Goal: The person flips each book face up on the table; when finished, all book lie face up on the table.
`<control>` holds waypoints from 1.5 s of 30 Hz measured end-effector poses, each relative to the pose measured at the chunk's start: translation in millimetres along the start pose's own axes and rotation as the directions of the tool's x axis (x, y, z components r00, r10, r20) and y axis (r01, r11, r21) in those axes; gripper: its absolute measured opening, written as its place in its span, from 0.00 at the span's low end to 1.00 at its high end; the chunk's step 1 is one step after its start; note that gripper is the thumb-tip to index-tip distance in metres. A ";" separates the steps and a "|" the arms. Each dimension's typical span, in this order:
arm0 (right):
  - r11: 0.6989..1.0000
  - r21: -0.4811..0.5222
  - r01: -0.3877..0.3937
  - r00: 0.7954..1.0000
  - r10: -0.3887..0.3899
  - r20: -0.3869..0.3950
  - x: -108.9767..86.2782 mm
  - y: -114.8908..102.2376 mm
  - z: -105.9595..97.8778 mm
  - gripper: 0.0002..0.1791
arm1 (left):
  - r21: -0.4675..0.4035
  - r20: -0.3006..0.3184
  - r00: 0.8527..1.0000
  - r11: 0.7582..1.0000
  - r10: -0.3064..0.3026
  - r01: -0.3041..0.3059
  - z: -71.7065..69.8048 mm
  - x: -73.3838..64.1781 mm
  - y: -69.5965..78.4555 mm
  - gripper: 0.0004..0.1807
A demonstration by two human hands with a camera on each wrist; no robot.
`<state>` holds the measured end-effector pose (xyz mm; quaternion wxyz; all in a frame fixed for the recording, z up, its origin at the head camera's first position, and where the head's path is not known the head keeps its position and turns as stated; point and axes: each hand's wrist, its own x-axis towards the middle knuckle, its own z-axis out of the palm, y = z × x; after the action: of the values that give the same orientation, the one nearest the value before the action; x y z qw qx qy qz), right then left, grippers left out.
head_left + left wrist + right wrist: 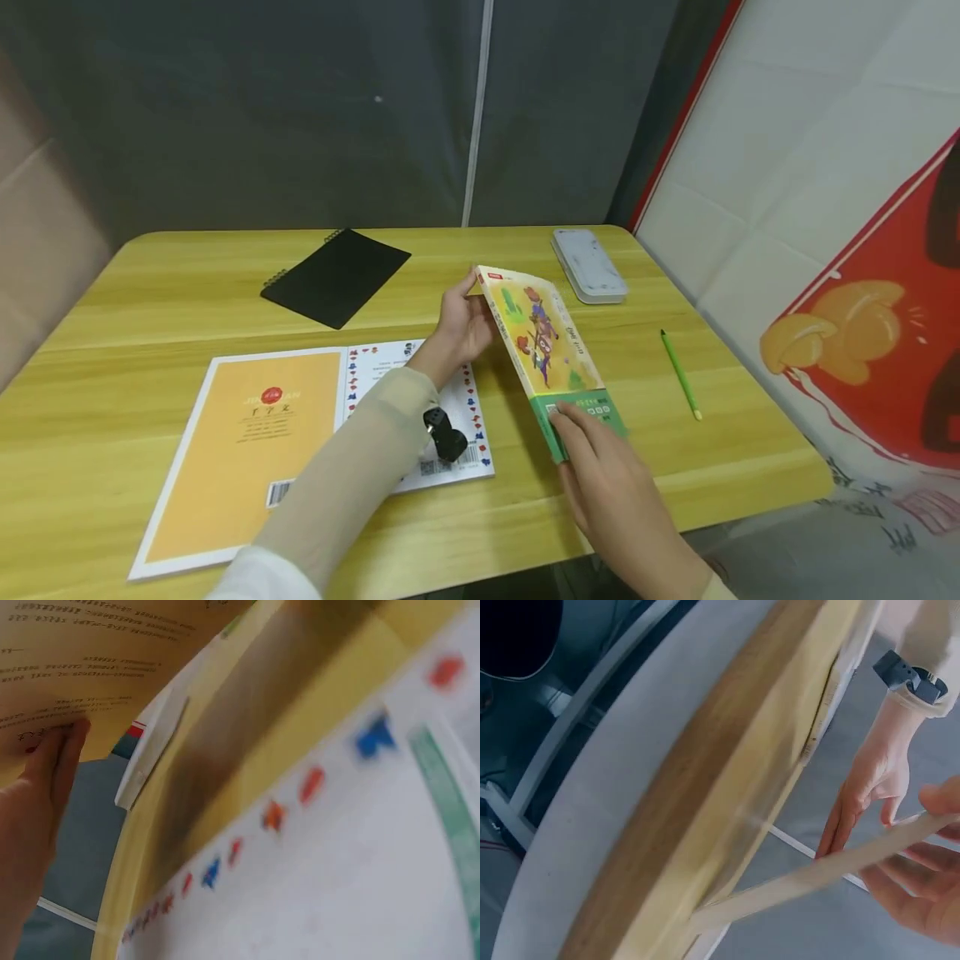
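Note:
Above the table a paperback book (pixel 543 342) is held tilted, its cover yellow and green with cartoon figures. My right hand (pixel 611 479) grips its lower end, thumb and fingers on opposite faces, as the right wrist view shows. At the upper left corner, by the spine, is my left hand (pixel 459 327). In the left wrist view its straight fingers (pixel 69 754) rest against the printed back cover (pixel 97 652). Below the left forearm lie an orange booklet cover (pixel 247 450) and, adjoining it, a white one (pixel 474 454) bordered with small coloured figures, partly hidden by the arm.
A black spiral notebook (pixel 337 279) lies at the back left. At the back right is a pale flat case (pixel 588 265), and a green pencil (pixel 681 375) lies nearer the table's right edge. A dark curtain (pixel 300 108) hangs behind the table.

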<state>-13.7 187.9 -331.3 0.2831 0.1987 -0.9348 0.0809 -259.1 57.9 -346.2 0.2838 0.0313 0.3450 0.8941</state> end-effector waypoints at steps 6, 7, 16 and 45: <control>0.999 0.001 -0.039 0.997 0.039 0.062 1.1 -4.1 12.8 0.32 | 0.114 -0.120 0.993 0.993 -0.017 0.031 -11.7 1.0 3.6 0.22; 0.999 0.005 -0.044 0.996 0.044 0.072 1.9 -4.7 14.4 0.32 | 0.151 -0.158 0.987 0.988 -0.008 0.032 -13.0 1.4 4.5 0.22; 0.990 -0.011 -0.140 0.968 0.139 0.211 5.2 -4.3 26.0 0.29 | 0.422 -0.350 0.936 0.899 0.046 0.114 -16.9 -2.5 12.1 0.15; 0.997 -0.077 -0.031 0.912 0.060 0.406 10.6 -6.4 48.1 0.25 | 0.995 -0.097 0.979 0.009 0.177 0.097 -30.5 -6.9 8.5 0.14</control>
<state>-43.0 165.9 -364.9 0.0867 0.1794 -0.9799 0.0118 -265.2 30.9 -363.0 0.1186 0.1442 0.8985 0.3974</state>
